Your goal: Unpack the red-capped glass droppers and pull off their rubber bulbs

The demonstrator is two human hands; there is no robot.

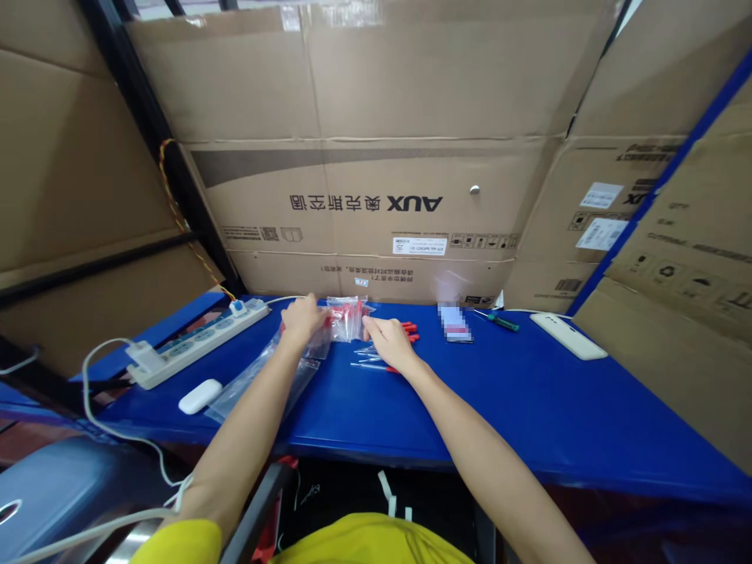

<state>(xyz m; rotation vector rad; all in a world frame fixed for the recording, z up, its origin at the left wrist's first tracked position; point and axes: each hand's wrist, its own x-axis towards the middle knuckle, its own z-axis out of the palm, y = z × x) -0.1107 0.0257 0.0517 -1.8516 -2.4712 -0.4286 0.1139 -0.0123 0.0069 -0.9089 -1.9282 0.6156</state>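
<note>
A small clear zip bag (pixel 348 321) with several red-handled pieces inside stands between my two hands at the back of the blue table. My left hand (pixel 302 319) is closed at its left side, with red showing by the fingertips. My right hand (pixel 388 341) pinches the bag's right edge between thumb and fingers. Under and beside the right hand lie several slim red-handled screwdrivers (pixel 410 329), their thin shafts (pixel 367 364) pointing left. More clear plastic bags (pixel 287 388) lie flat beneath my left forearm.
A white power strip (pixel 200 341) with plugged-in cables and a white earbud case (pixel 200 396) are at the left. Rightward lie a blurred-out phone-like object (pixel 455 322), a green-handled screwdriver (pixel 504 322) and a pale phone (pixel 568 336). Cardboard panels (pixel 376 102) wall in the table (pixel 499 407).
</note>
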